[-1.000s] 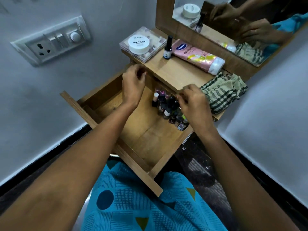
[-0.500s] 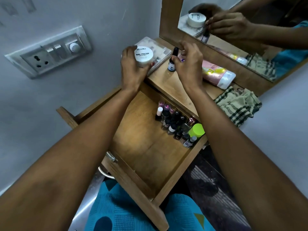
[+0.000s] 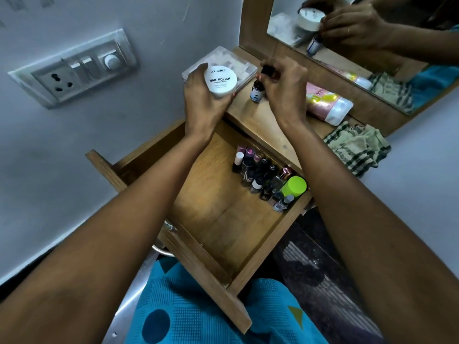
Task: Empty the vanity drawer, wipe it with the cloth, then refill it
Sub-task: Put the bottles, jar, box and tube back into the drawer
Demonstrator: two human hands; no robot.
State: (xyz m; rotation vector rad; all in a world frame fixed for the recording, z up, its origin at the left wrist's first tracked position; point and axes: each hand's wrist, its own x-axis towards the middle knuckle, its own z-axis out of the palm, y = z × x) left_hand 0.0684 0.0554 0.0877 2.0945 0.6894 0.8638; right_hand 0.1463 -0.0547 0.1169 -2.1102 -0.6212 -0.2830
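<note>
The left hand [image 3: 202, 100] is curled round the white tub of nail polish remover wipes [image 3: 220, 81], holding it over the corner of the clear plastic box [image 3: 236, 61]. The right hand [image 3: 285, 88] pinches the black cap of a small dark bottle [image 3: 256, 92] that stands upright on the bench [image 3: 248, 114]. Whether these two are being set down or picked up cannot be told. The vanity drawer [image 3: 223, 214] is pulled open below and is not empty, with a cluster of nail polish bottles [image 3: 258, 173] and a green-capped bottle [image 3: 293, 186] packed into its far right corner. To do this step well, lift the small bottle straight up by its cap and keep it upright, since the pinch is high on a narrow thing and it would likely tip if dragged. The tub needs a firm wrap because it is smooth and broad. The bench is narrow. The mirror frame [image 3: 255, 23] rises just behind, the pink tube [image 3: 327, 103] lies beside the right hand, and the checked cloth [image 3: 357, 147] sits bunched at the far end, so there is little spare room there. The open path runs back toward the body and down over the bench's front edge. The bare left half of the drawer floor offers the most room.
</note>
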